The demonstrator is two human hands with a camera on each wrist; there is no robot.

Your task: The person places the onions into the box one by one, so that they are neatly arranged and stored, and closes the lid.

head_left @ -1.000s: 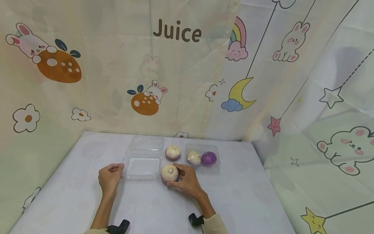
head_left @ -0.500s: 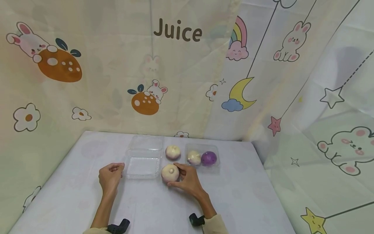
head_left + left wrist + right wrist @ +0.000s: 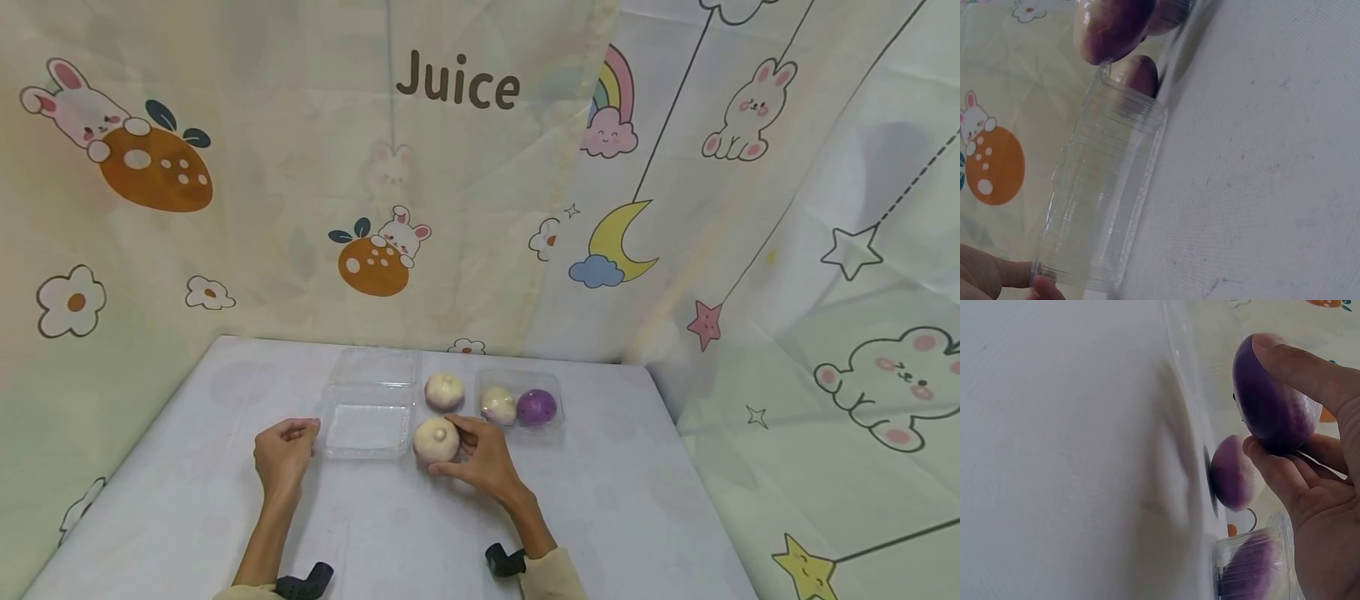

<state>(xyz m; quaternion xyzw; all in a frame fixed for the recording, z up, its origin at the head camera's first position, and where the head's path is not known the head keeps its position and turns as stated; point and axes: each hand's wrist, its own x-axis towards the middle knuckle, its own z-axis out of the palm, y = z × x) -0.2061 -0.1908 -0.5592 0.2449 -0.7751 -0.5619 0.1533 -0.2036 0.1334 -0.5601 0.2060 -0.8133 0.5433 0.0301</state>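
Note:
My right hand [image 3: 483, 458] holds a round, glossy purple-and-cream turnip-like vegetable [image 3: 435, 442] between thumb and fingers. In the right wrist view this turnip-like vegetable [image 3: 1275, 397] is raised off the table, purple underside showing. Left of it lies an open clear plastic clamshell container [image 3: 369, 429], its lid folded back and nothing inside. At the near left corner, my left hand [image 3: 281, 454] pinches the rim. The left wrist view shows thumb and finger on the edge of the clamshell container [image 3: 1100, 187]. A second turnip-like vegetable [image 3: 444, 392] sits on the table just behind the held one.
To the right stands another clear plastic container [image 3: 558, 379] with one cream-topped vegetable [image 3: 497, 406] and one purple vegetable [image 3: 537, 407] in it. All stand on a white-covered table [image 3: 390, 533]. A printed curtain [image 3: 270, 167] hangs behind the table's far edge.
My right hand has shifted very slightly upward in the head view with the turnip-like vegetable. The left hand and both containers stay in place.

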